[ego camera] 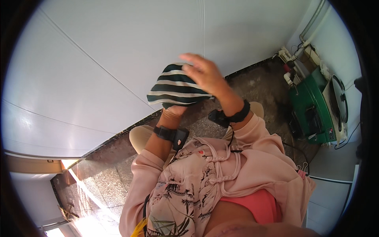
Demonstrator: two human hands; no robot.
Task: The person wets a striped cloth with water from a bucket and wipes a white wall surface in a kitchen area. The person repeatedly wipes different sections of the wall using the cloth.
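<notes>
A dark green and white striped cloth item [179, 86], perhaps a soft cap, sits draped over my left hand [175, 110]. Only the heel of that hand shows below the cloth's edge, so its fingers are hidden; the cloth is held up on it. Over the cloth's right side is my right hand [201, 72], slightly blurred, with its fingers apart and nothing in them. Whether its fingertips touch the cloth cannot be told. Each wrist wears a black strap with a small black device.
A pale panelled wall [118, 44] rises just beyond my hands. To the right stand a green appliance [311, 106], a round glass lid [340, 99] and white pipes. Speckled floor tiles [103, 183] lie at the lower left in bright light. A cable hangs at my right side.
</notes>
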